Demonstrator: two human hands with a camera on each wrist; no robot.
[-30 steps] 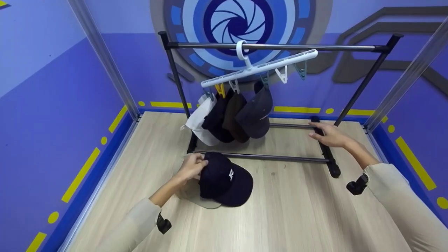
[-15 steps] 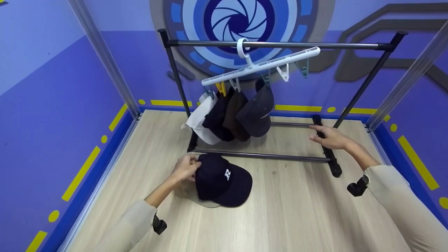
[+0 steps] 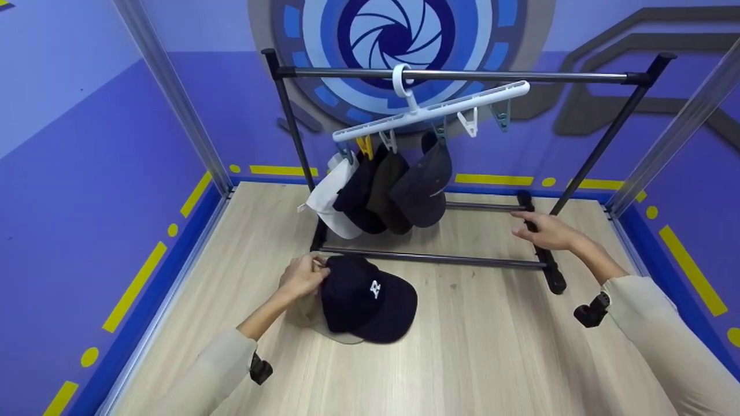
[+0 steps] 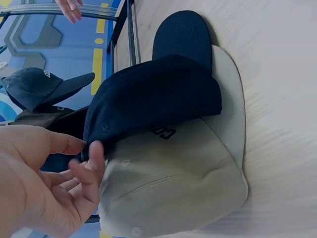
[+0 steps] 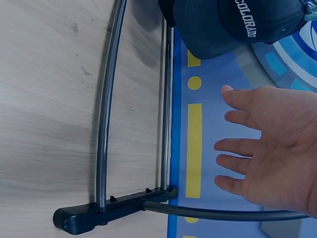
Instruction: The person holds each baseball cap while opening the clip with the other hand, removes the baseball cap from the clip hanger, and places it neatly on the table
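Observation:
My left hand (image 3: pixel 303 276) pinches the back edge of a navy baseball cap (image 3: pixel 352 294) with a white letter on its front. That cap overlaps a beige baseball cap (image 4: pixel 168 183) with dark lettering, which lies on the wooden floor. In the left wrist view, thumb and fingertips meet at the navy crown's edge, and part of the beige cap is covered. My right hand (image 3: pixel 546 230) hovers with spread fingers by the right side of the rack, holding nothing. In the right wrist view its palm (image 5: pixel 282 153) shows, apart from a hanging dark grey cap (image 5: pixel 247 20).
A black-and-metal garment rack (image 3: pixel 491 75) carries a tilted white clip hanger (image 3: pixel 433 110). Clipped to its left side hang a white cap (image 3: pixel 335 199), a dark cap (image 3: pixel 358 196), a brown cap (image 3: pixel 388 196) and the dark grey cap. An unused white clip (image 3: pixel 469 122) dangles on the right.
My left hand has drawn slightly left with the navy cap, which overlaps the beige cap a little more. The right hand stays nearly still.

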